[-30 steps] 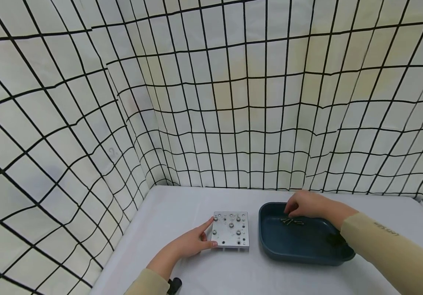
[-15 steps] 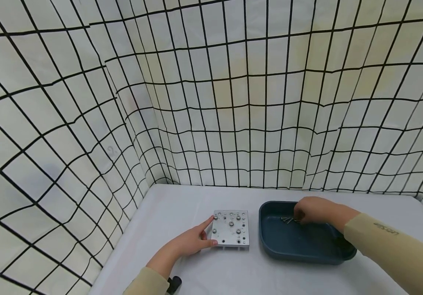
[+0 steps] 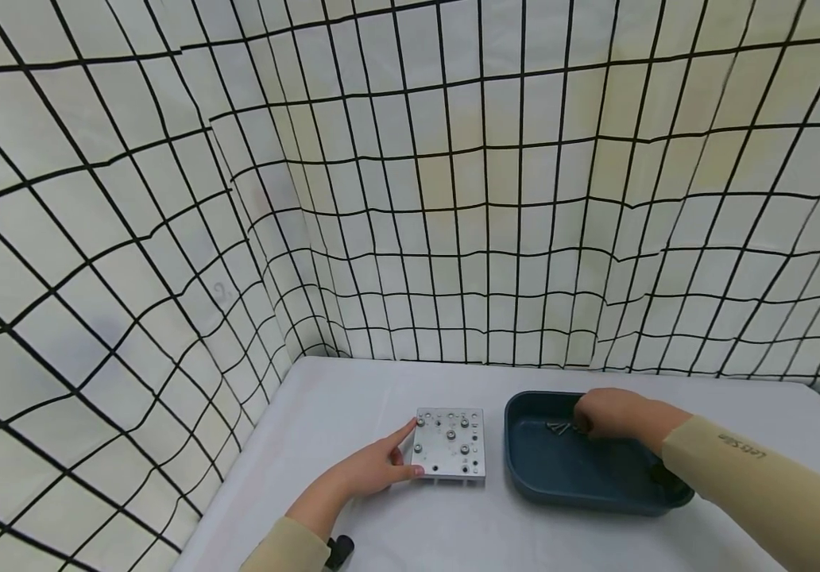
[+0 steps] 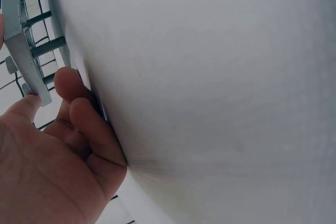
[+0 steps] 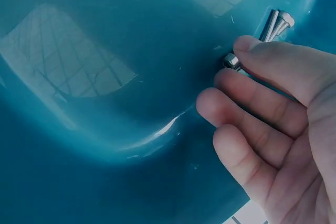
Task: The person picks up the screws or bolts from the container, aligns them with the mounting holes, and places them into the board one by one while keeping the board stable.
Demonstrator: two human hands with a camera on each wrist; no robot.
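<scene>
A square silver metal plate (image 3: 442,461) with drilled holes carries several hex-head bolts in its top. Threaded bolt shanks (image 4: 48,46) stick out below it. My left hand (image 3: 367,473) holds the plate at its left edge, index finger near the far corner and thumb at the near one; the other fingers curl beside it on the table. In the blue tray (image 3: 574,502), my right hand (image 3: 616,413) pinches a bolt (image 5: 231,62) between thumb and index finger, its shank mostly hidden. Loose bolts (image 3: 557,427) lie just left of those fingers in the head view.
A white cloth covers the table (image 3: 381,381). White walls with a black grid (image 3: 496,238) enclose its back and left side. A dark cylindrical object (image 3: 342,548) shows by the left sleeve. Some dark item (image 3: 663,477) sits in the tray's right end, partly behind the right sleeve.
My right hand has moved from the tray's far rim down and slightly right, to the bolts inside. My left hand and the plate stay where they were.
</scene>
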